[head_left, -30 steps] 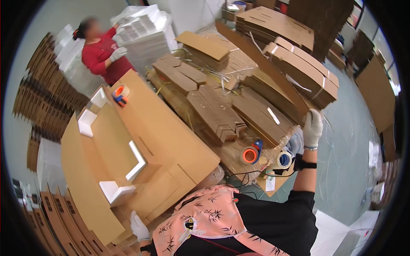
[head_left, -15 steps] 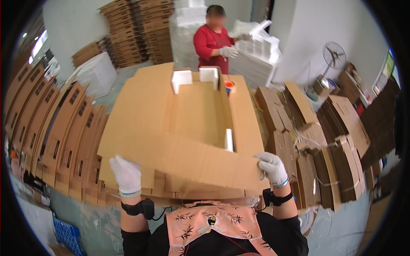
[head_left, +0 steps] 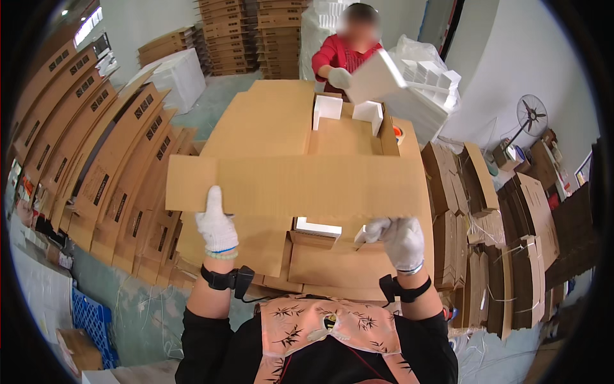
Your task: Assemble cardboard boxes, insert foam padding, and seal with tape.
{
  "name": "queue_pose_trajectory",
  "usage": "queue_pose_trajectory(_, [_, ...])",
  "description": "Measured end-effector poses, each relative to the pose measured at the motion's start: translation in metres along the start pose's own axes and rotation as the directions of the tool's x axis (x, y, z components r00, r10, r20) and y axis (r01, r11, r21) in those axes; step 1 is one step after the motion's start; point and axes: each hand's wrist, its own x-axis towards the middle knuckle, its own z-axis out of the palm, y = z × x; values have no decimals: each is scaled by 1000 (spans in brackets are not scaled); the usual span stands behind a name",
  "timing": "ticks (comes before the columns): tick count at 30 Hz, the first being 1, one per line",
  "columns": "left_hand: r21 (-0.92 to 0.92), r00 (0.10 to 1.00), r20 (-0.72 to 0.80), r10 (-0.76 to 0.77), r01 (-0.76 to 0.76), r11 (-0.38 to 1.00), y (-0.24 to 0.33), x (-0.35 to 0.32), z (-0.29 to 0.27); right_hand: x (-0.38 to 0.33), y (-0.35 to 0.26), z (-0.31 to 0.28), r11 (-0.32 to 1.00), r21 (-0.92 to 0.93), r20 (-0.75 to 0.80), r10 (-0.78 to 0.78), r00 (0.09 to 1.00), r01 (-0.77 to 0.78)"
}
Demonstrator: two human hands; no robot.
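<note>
A long, narrow cardboard flap point(head_left: 288, 185) stands raised across the open carton point(head_left: 332, 265), hiding its middle. My left hand point(head_left: 216, 223), in a white glove, grips the flap's lower left edge with the thumb on the near face; its fingers are hidden behind. At the lower right edge my gloved right hand point(head_left: 401, 242) is closed with bent fingers, apparently on the flap's edge. Just left of its fingertips is a white foam corner piece point(head_left: 361, 237). Another foam piece point(head_left: 318, 227) lies below the flap, and two foam corners point(head_left: 328, 110) point(head_left: 369, 116) sit in the carton's far end.
Across the table, a person in red point(head_left: 348, 57) holds a white foam panel point(head_left: 377, 77). A tape roll point(head_left: 398, 134) lies right of the carton. Folded cartons point(head_left: 121, 173) line the left; bundled cardboard point(head_left: 476, 237) stands right. A fan point(head_left: 531, 115) is farther off.
The flap has come up from the near side and now stands over the carton. Both my hands moved inward. The co-worker has come closer to the table with a foam panel.
</note>
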Motion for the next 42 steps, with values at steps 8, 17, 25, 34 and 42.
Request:
queue_pose_trajectory(8, [233, 991, 88, -97, 74, 970, -19, 7, 28, 26, 8, 39, 874, -483, -551, -260, 793, -49])
queue_pose_trajectory(17, [490, 730, 577, 366, -668, 560, -43, 26, 43, 56, -19, 9, -243, -966, 35, -450, 892, -85])
queue_pose_trajectory(25, [663, 584, 742, -329, -567, 489, -74, 8, 75, 53, -29, -65, -355, -813, -560, 254, 789, -462])
queue_pose_trajectory(34, [835, 345, 522, -780, -21, 549, -77, 10, 77, 55, -30, -75, -229, -795, -604, 224, 765, -562])
queue_pose_trajectory(42, [798, 366, 567, -738, -466, 382, -110, 19, 67, 49, -20, -57, -389, -790, -484, -77, 872, -473])
